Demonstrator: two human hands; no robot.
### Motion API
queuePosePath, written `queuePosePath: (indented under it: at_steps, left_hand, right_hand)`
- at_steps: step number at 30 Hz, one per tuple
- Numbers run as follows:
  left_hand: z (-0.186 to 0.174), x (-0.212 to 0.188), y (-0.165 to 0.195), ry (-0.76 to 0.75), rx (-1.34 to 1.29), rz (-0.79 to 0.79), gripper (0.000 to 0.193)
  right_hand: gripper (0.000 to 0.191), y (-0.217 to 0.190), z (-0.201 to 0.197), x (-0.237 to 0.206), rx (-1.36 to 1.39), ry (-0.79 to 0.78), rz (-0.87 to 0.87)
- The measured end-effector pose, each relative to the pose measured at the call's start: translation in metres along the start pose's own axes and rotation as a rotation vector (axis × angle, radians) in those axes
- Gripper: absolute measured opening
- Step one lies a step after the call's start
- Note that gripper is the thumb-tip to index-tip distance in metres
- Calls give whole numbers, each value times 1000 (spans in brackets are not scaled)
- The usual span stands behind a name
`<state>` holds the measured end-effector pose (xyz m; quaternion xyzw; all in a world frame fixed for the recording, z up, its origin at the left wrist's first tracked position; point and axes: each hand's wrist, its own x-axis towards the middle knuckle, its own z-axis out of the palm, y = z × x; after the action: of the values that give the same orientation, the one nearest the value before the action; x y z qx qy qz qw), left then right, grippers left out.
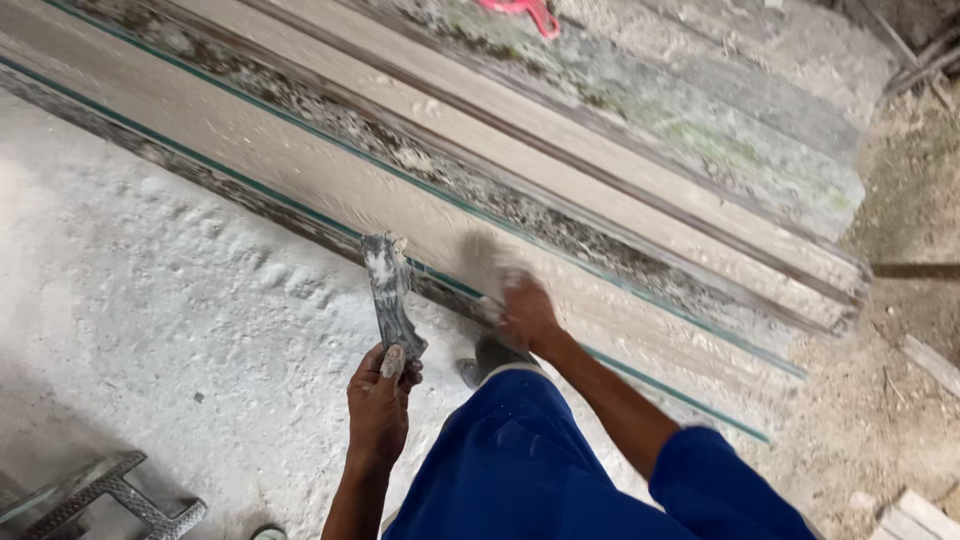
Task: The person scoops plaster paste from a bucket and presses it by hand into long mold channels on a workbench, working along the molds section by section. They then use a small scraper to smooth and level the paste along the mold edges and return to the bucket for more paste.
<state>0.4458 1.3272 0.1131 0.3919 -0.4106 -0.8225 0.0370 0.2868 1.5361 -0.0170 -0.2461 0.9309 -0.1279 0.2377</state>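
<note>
Two hands, left hand (pixel 378 405) grip clenched on scraper (pixel 390 295), right hand (pixel 525 315) blurred against moulding (pixel 300 170), grip unclear

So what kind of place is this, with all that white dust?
Probably a plaster or cement moulding workshop: long cast strips lie on a powder-caked floor, and the left hand holds a caked scraper.

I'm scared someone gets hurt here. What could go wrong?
1. The right hand looks blurred, rubbing the long pale plaster-coated moulding strip; bare skin might get scraped.
2. The left hand grips a grey plaster-caked scraper tool pointing up; it could slip or bump something.
3. The white dusty floor may be slippery, and a grey metal frame lies close enough to trip on.
</note>
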Motion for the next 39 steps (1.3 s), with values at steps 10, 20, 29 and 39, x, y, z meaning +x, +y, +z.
queuePosePath:
  at_steps: [10, 20, 29, 39]
  left_hand:
    - [-31, 77, 78, 98, -127, -46, 24]
    - [-148, 227, 221, 25, -317, 107, 19]
    - [-300, 304, 436, -8, 169, 165, 18]
    - [-446, 454, 579, 34, -186, 156, 20]
  right_hand:
    - [39, -100, -72, 92, 853, 751, -643]
    - [34, -318, -118, 268, 915, -148, -180]
    - [24, -589, -95, 430, 1400, -425, 111]
    - [22, -790, -99, 682, 1669, -210, 212]
